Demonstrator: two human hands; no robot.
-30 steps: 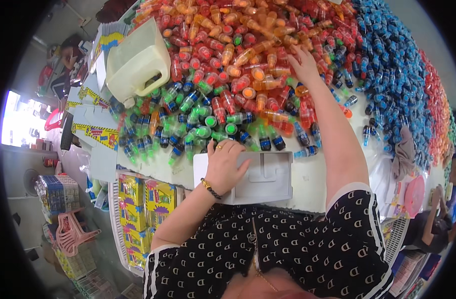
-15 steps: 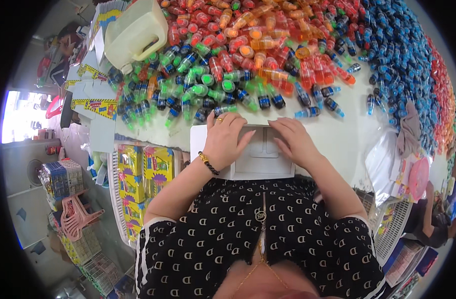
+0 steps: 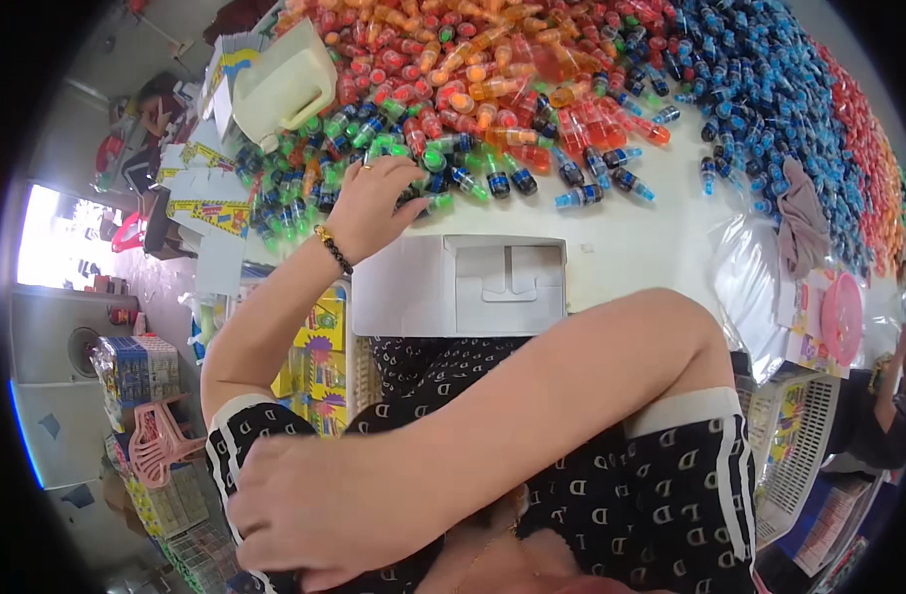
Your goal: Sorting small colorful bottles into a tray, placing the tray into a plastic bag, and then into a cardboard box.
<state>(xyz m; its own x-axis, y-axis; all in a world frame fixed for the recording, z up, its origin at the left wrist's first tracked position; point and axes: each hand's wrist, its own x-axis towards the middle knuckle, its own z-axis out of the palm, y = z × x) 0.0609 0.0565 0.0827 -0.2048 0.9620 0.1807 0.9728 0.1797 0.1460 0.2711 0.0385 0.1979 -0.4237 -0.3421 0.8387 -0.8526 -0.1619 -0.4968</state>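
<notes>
The open white box (image 3: 512, 312) lies mid-frame by the table's near edge, with bare tabletop (image 3: 651, 243) to its right and the bottle pile (image 3: 498, 89) crowding above, cut off by the frame's top. The left hand (image 3: 374, 203), half open, is over green bottles (image 3: 434, 159); whether it grips one is unclear. The right hand (image 3: 304, 505), blurred at lower left, curls loosely by the left sleeve (image 3: 260, 421), its palm hidden, any hold untellable.
</notes>
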